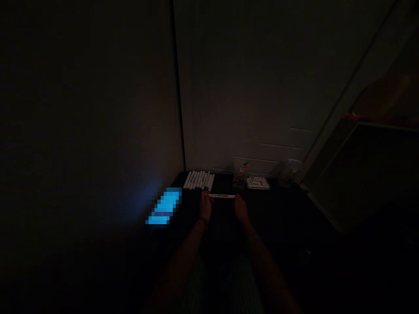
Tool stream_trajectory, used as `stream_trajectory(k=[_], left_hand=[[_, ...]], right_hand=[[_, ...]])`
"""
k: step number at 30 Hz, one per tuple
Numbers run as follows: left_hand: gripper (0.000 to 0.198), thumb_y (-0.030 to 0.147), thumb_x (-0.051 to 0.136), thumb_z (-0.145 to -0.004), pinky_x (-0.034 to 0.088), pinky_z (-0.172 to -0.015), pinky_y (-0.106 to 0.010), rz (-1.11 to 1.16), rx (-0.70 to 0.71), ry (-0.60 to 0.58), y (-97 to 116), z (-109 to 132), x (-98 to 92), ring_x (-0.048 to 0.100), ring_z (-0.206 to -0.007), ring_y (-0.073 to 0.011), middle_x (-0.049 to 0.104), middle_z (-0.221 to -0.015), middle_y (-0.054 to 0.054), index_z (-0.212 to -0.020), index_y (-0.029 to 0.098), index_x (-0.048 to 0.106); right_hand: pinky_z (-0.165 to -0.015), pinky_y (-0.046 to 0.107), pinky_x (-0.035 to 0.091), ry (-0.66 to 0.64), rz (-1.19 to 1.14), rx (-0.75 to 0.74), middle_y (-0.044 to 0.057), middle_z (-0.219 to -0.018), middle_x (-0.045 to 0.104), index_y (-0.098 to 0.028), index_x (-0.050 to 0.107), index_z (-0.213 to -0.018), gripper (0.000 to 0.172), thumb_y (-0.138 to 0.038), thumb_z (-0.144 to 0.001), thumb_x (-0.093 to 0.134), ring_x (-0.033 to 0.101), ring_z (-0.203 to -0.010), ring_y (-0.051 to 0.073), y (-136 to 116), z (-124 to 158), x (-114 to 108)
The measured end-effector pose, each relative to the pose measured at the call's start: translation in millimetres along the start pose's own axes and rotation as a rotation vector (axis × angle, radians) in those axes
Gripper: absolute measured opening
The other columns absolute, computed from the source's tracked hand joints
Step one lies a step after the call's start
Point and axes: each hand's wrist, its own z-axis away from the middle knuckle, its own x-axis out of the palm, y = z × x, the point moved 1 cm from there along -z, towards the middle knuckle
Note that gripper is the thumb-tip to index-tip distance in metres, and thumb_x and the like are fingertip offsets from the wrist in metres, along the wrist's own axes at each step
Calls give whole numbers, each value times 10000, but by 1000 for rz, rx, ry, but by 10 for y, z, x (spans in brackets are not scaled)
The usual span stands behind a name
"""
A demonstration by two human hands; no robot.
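Note:
Between my two hands a white marker (223, 196) is held level, with dark print along its barrel. My left hand (205, 207) is closed round its left end. At the other end my right hand (241, 209) grips it, the fingers wrapped and partly lost in the dark. Just beyond my left hand lies a row of several white markers (199, 179), side by side, their lower ends coloured. Past my right hand is a flat stack of white markers or a white pack (258, 182); the dim light hides which.
A clear plastic case (240, 175) stands left of the white stack, and another clear case (290, 173) stands to its right. A glowing blue screen (164, 207), blurred out, lies at the dark table's left. Walls (229, 109) rise behind and at the left.

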Motion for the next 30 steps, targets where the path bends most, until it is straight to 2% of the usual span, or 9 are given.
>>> stream_trajectory(k=[5, 12, 24, 30], left_hand=[[281, 438, 290, -805, 330, -539, -208, -21, 7, 6, 5, -3, -5, 411, -531, -84, 446, -607, 31, -805, 203, 445], [189, 380, 403, -764, 351, -591, -219, -102, 82, 3, 12, -5, -10, 439, -568, -94, 455, -606, 39, -819, 204, 443], [219, 395, 428, -750, 371, -607, -223, -117, 61, 5, 119, 36, -17, 472, -588, -98, 493, -620, 30, -820, 190, 459], [270, 441, 417, -751, 364, -584, -222, -118, 58, -7, 96, 29, -12, 461, -562, -97, 480, -593, 33, -817, 184, 469]], right_hand=[[-669, 216, 358, -3, 27, 20, 61, -865, 601, -196, 525, -886, 334, -317, -878, 215, 542, -766, 144, 17, -8, 21], [-607, 195, 348, 27, -22, 54, 42, -815, 608, -206, 519, -900, 408, -475, -856, 216, 557, -728, 136, 18, 3, 59], [-584, 200, 338, 90, -121, 45, 46, -779, 608, -204, 528, -833, 375, -480, -842, 274, 550, -691, 138, 26, -6, 77], [-570, 194, 329, 128, -166, 13, 28, -735, 596, -199, 530, -797, 391, -488, -841, 269, 533, -654, 125, 26, 2, 69]])
